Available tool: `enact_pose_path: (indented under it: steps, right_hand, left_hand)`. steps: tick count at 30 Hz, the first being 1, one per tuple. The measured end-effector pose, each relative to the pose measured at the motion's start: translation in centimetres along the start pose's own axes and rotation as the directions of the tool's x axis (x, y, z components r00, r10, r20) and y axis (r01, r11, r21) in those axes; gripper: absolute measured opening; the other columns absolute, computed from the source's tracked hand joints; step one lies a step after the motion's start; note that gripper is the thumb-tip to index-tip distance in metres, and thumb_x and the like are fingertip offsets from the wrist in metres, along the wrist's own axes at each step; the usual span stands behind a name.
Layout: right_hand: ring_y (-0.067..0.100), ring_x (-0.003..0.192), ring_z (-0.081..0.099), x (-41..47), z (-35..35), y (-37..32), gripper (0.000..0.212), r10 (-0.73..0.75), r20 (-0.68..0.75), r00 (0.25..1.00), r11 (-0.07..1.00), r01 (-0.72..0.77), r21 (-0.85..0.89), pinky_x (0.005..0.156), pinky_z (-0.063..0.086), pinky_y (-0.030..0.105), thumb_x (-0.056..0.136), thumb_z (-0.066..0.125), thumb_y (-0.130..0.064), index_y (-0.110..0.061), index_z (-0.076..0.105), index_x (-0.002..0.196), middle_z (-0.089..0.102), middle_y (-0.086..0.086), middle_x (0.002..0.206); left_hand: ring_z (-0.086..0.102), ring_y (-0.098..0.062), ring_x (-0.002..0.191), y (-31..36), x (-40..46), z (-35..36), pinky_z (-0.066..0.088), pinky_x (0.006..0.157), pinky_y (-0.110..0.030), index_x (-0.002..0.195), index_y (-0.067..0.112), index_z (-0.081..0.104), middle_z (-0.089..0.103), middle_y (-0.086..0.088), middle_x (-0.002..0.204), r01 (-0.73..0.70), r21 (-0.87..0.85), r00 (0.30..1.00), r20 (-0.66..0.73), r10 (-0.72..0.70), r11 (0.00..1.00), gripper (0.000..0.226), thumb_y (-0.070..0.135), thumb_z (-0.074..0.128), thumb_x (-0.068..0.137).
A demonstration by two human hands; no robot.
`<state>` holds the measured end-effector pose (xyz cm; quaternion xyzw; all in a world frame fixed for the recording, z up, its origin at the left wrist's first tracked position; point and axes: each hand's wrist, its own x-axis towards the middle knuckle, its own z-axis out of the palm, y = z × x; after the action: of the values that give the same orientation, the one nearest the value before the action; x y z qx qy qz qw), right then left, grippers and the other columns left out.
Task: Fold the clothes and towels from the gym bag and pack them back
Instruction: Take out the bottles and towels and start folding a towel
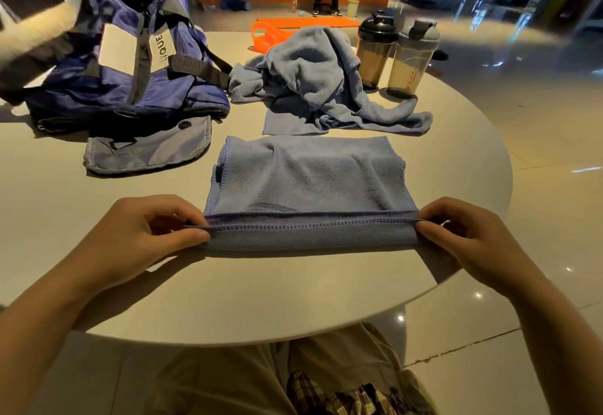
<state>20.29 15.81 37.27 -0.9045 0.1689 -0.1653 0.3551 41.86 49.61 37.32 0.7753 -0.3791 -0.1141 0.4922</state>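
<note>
My left hand [143, 228] pinches the near-left corner of the flat grey-blue terry towel [306, 183], thumb against curled fingers on the stitched hem. My right hand [470, 235] pinches the near-right corner the same way, so the hem runs taut between them, lifted slightly off the round pale counter [261, 300]. The rest of the towel lies on the counter ahead of me. Beyond it sits a crumpled heap of matching grey-blue towel [313, 78]. To the left rests the navy fabric gym bag [124, 72], its flap open. Two lidded shaker bottles [394, 55] stand upright just right of the heap.
</note>
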Motion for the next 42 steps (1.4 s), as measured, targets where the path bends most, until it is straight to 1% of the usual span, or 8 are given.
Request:
enact_pose_path:
  steps: [4, 7, 11, 18, 26, 33, 38, 42]
  right_hand:
    - [0.012, 0.071, 0.060, 0.3, -0.1, -0.8, 0.014, -0.002, -0.077, 0.997, 0.998, 0.006, 0.055, 0.052, 0.046, 0.018, 0.090, 0.059, -0.015, -0.028, 0.061, 0.086, 0.063, -0.005, 0.085]
    - [0.015, 0.056, 0.060, 1.3, -1.3, -2.3, 0.006, -0.010, -0.184, 0.983, 0.992, 0.033, 0.121, 0.044, 0.050, 0.019, 0.084, 0.060, -0.022, -0.024, 0.059, 0.089, 0.064, -0.004, 0.084]
    - [0.015, 0.053, 0.061, 4.8, -3.9, -5.2, 0.026, -0.115, -0.273, 0.955, 0.993, 0.111, -0.028, 0.051, 0.052, 0.014, 0.084, 0.059, -0.022, -0.028, 0.058, 0.110, 0.062, -0.011, 0.088]
    - [0.014, 0.048, 0.057, 13.0, -10.6, -10.9, 0.005, -0.141, -0.322, 0.936, 0.988, 0.155, 0.017, 0.039, 0.041, 0.012, 0.088, 0.063, -0.008, -0.005, 0.064, 0.092, 0.064, 0.005, 0.070]
    - [0.016, 0.063, 0.062, 15.6, -19.4, -19.7, 0.009, -0.404, -0.510, 0.759, 0.909, 0.397, -0.130, 0.049, 0.055, 0.019, 0.085, 0.065, -0.008, -0.014, 0.060, 0.081, 0.063, 0.004, 0.076]
    - [0.023, 0.081, 0.059, 15.5, -22.0, -22.9, 0.009, -0.494, -0.546, 0.677, 0.869, 0.366, -0.333, 0.073, 0.044, 0.030, 0.084, 0.069, -0.011, -0.016, 0.062, 0.085, 0.064, 0.006, 0.088]
    - [0.017, 0.081, 0.058, 13.6, -21.7, -23.5, 0.013, -0.493, -0.560, 0.666, 0.865, 0.444, -0.234, 0.076, 0.046, 0.029, 0.082, 0.069, -0.006, -0.016, 0.061, 0.079, 0.062, -0.002, 0.082]
    - [0.020, 0.079, 0.063, 12.4, -21.7, -23.7, 0.016, -0.408, -0.502, 0.762, 0.892, 0.449, -0.044, 0.069, 0.053, 0.030, 0.079, 0.069, -0.002, -0.014, 0.060, 0.074, 0.064, 0.005, 0.081]
  left_hand:
    - [0.069, -0.025, 0.074, 0.7, 0.9, 0.4, 0.060, 0.064, -0.037, 0.074, 0.026, 0.075, 0.072, -0.003, 0.079, 0.090, -0.137, 0.986, -0.127, -0.107, 0.987, 0.013, 0.014, 0.071, 0.068]
    - [0.067, -0.015, 0.067, 2.0, 2.1, -0.1, 0.052, 0.051, -0.020, 0.069, 0.025, 0.075, 0.072, 0.005, 0.074, 0.004, -0.111, 0.980, -0.197, -0.026, 0.994, 0.013, 0.012, 0.072, 0.067]
    - [0.064, -0.008, 0.062, 4.0, 5.7, -2.1, 0.050, 0.050, -0.015, 0.072, 0.016, 0.071, 0.071, 0.008, 0.069, -0.084, -0.095, 0.956, -0.290, 0.053, 0.992, 0.009, 0.008, 0.073, 0.069]
    - [0.060, 0.001, 0.055, 10.9, 13.8, -8.1, 0.048, 0.052, -0.011, 0.064, 0.025, 0.075, 0.070, 0.009, 0.062, -0.274, -0.072, 0.906, -0.352, 0.233, 0.959, 0.029, -0.003, 0.073, 0.073]
    - [0.068, -0.016, 0.074, 19.6, 17.6, -14.3, 0.058, 0.066, -0.030, 0.087, 0.024, 0.074, 0.073, 0.000, 0.077, -0.496, 0.043, 0.763, -0.455, 0.459, 0.867, 0.029, -0.001, 0.073, 0.074]
    - [0.062, -0.006, 0.068, 23.8, 17.8, -15.9, 0.049, 0.061, -0.019, 0.075, 0.027, 0.074, 0.070, 0.015, 0.066, -0.491, 0.169, 0.691, -0.522, 0.500, 0.855, 0.022, 0.006, 0.074, 0.077]
    - [0.067, -0.013, 0.074, 24.1, 16.2, -14.9, 0.055, 0.055, -0.018, 0.087, 0.014, 0.066, 0.071, -0.001, 0.079, -0.453, -0.138, 0.793, -0.513, 0.328, 0.881, 0.011, 0.003, 0.062, 0.087]
    - [0.066, -0.020, 0.082, 23.4, 15.0, -15.5, 0.058, 0.066, -0.028, 0.087, 0.012, 0.068, 0.073, 0.002, 0.073, -0.389, -0.146, 0.832, -0.479, 0.279, 0.909, 0.014, 0.000, 0.062, 0.086]
